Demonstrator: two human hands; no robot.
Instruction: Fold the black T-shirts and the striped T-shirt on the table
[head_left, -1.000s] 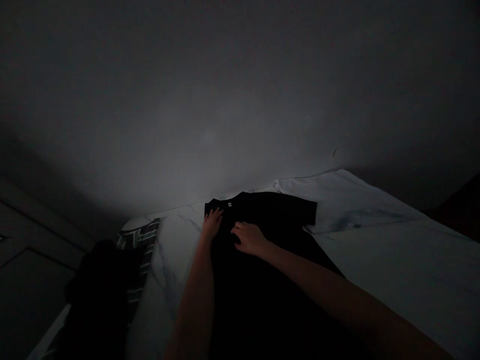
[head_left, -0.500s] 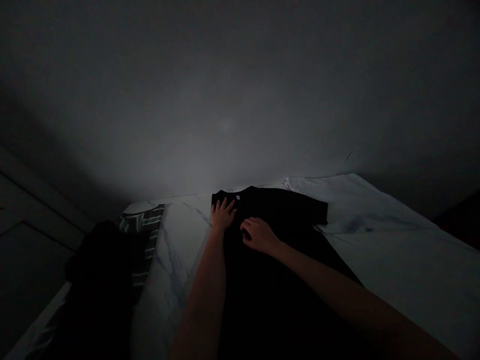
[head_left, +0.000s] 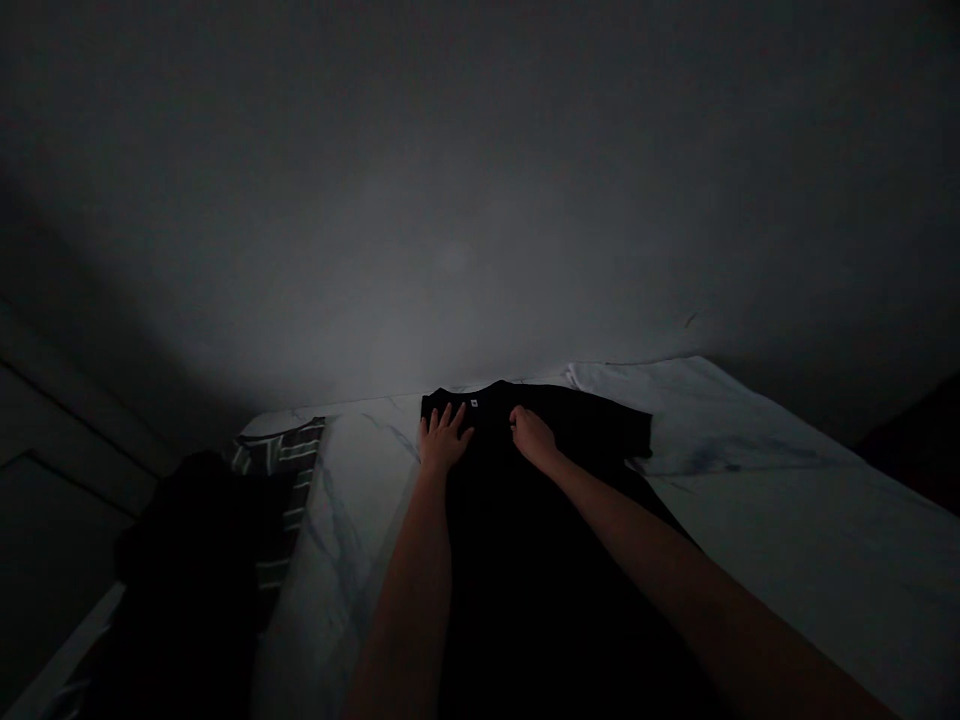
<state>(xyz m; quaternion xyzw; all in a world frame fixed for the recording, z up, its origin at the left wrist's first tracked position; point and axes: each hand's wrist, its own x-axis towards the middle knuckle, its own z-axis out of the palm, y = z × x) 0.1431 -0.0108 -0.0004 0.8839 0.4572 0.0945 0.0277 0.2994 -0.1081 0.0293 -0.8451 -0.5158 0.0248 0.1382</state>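
Observation:
A black T-shirt [head_left: 495,560] lies spread on a marble-patterned white sheet, its collar toward the wall and a small white tag mark inside the neck. Its right-side sleeve stretches outward; on the left the edge runs straight, with no sleeve showing. My left hand [head_left: 444,440] rests flat on the shirt's upper left, fingers spread. My right hand [head_left: 532,437] is closed at the upper chest, right of the collar tag, fingertips curled onto the black cloth. Dim light hides the folds under the fingers.
To the left lies a dark heap of clothing [head_left: 187,560] over a striped garment [head_left: 296,470]. The marble-patterned sheet [head_left: 765,540] extends to the right. A grey wall [head_left: 450,250] rises right behind the shirt's collar.
My right hand has moved up and to the right across the shirt, and its fingers have closed. My left hand has stayed spread in place. The view has shifted slightly.

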